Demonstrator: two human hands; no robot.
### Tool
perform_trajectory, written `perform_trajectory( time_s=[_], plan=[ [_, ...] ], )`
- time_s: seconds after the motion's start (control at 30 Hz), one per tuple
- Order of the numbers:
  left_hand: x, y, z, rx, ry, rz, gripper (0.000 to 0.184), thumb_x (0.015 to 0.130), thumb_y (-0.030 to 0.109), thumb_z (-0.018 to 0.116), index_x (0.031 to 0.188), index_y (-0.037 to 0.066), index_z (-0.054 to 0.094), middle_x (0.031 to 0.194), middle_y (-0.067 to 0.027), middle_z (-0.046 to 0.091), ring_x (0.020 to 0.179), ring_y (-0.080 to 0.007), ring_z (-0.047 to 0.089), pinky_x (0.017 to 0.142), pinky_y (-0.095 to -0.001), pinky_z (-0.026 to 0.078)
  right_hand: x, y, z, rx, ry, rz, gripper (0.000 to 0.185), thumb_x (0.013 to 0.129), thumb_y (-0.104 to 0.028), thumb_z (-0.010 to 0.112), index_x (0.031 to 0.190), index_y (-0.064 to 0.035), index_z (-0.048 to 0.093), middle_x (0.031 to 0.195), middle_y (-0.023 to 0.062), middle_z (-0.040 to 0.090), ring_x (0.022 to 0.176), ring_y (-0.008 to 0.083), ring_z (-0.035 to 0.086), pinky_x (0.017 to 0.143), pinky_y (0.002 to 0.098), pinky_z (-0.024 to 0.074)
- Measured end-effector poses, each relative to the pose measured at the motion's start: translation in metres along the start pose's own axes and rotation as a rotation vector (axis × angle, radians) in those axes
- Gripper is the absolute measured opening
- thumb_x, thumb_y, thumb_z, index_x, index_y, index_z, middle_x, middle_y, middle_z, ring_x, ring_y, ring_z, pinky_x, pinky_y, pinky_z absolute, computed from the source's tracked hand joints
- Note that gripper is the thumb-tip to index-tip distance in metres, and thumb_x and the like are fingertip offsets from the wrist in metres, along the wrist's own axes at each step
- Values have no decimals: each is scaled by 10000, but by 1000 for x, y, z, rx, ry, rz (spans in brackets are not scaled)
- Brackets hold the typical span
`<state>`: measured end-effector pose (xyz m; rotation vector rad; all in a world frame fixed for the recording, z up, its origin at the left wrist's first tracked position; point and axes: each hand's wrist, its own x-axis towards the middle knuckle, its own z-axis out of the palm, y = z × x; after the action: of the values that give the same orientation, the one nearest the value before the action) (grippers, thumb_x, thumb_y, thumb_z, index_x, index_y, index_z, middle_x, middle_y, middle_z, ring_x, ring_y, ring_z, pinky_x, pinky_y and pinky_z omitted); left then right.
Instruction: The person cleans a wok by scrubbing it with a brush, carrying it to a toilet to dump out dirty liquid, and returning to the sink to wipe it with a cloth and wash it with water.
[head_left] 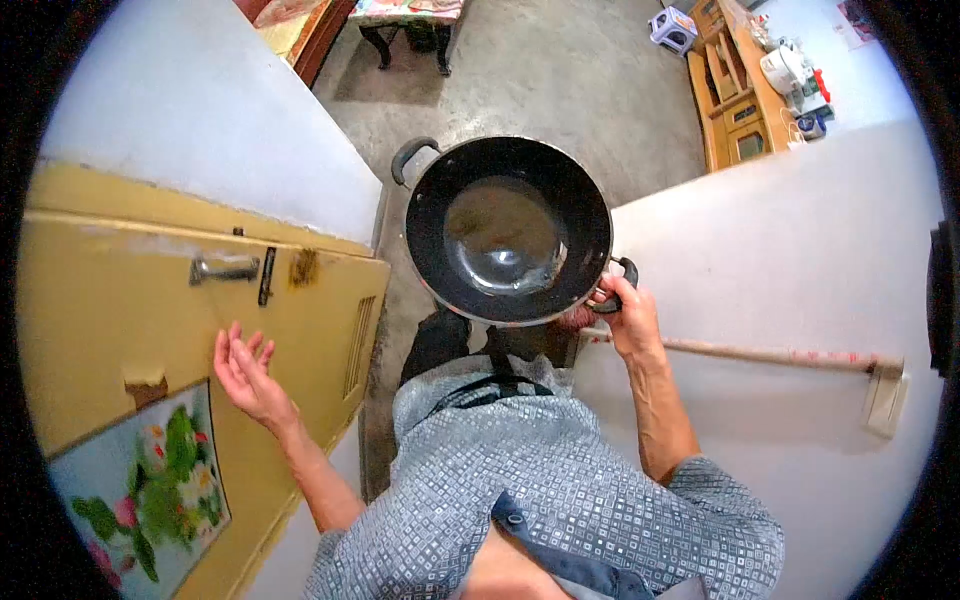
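My right hand (630, 312) is closed round the right loop handle of a black wok (425, 225), which hangs in front of me over the floor. Some clear liquid appears to lie in the bottom of the wok. Its other black handle, at the upper left, is free. My left hand (247, 375) is empty, its fingers apart and slightly curled, near a yellow door (300, 350). Just above that hand is the door's metal handle (225, 269), which it does not visibly touch.
White walls (760, 240) flank me at left and right. Ahead on the grey floor (560, 80) stand a small table (405, 12), a wooden cabinet (735, 95) bearing appliances, and a white and purple stool (673, 31). A flower picture (160, 490) is on the yellow door.
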<state>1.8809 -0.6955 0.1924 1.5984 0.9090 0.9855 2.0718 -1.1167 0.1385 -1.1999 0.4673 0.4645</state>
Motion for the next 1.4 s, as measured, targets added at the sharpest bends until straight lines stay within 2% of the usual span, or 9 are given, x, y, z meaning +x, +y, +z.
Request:
perform_trajectory(
  time_s=[0.23,0.33,0.5,0.93,1.03,1.27,1.3,1.33,1.4],
  plan=[
    [11,24,42,45,-20,21,362,1032,200,489,1325,-10,458,1268,-169,589,971,-201,632,776,-310,557,76,-44,35,-6,-55,7,150,931,-95,546,784,-74,519,776,-2,523,698,120,508,659,283,450],
    [4,38,71,62,58,-28,361,1030,199,493,1313,-24,466,1252,-169,600,972,-197,631,772,-311,559,108,-78,41,23,-128,22,63,911,-72,584,864,-35,601,782,12,583,661,102,517,616,277,473],
    [25,26,76,82,180,-47,346,1029,185,492,1298,-32,475,1249,-177,599,954,-193,634,761,-308,563,170,-85,107,-128,-160,107,67,895,-104,621,888,-37,625,812,27,640,705,133,621,665,297,543],
    [19,43,134,211,530,-211,225,1005,189,555,1133,4,553,1134,-137,648,893,-141,623,742,-286,558,329,-155,203,-533,-506,215,152,881,-155,662,933,-14,678,897,50,676,799,142,626,691,304,509],
    [-14,49,146,271,594,-243,164,995,137,566,1080,-2,558,1026,-106,659,828,-130,626,738,-283,554,340,-163,223,-574,-575,228,166,892,-150,653,965,-4,685,920,58,689,808,147,636,720,308,525],
    [-164,52,162,359,825,-288,260,954,104,604,1178,-21,564,1055,-104,655,829,-164,653,761,-292,549,355,-157,248,-821,-757,309,213,903,-166,631,1000,17,680,923,66,688,811,149,638,719,327,538],
    [-200,53,159,488,835,-451,268,928,98,632,1156,-28,570,1064,-107,661,876,-175,649,806,-311,537,352,-155,250,-831,-806,332,208,903,-159,625,994,20,678,920,70,687,807,153,640,718,331,540],
    [-225,46,169,555,944,-317,250,926,108,639,1123,-36,580,1062,-110,657,914,-182,640,832,-329,520,350,-153,254,-844,-865,358,203,902,-152,620,987,23,676,917,74,686,803,157,641,716,334,542],
    [-227,38,162,834,879,-437,249,932,104,634,1120,-42,563,1056,-116,642,931,-191,635,828,-338,519,350,-126,298,-912,-858,386,150,901,-90,585,962,39,632,911,104,673,819,215,673,737,395,578]
  ],
)
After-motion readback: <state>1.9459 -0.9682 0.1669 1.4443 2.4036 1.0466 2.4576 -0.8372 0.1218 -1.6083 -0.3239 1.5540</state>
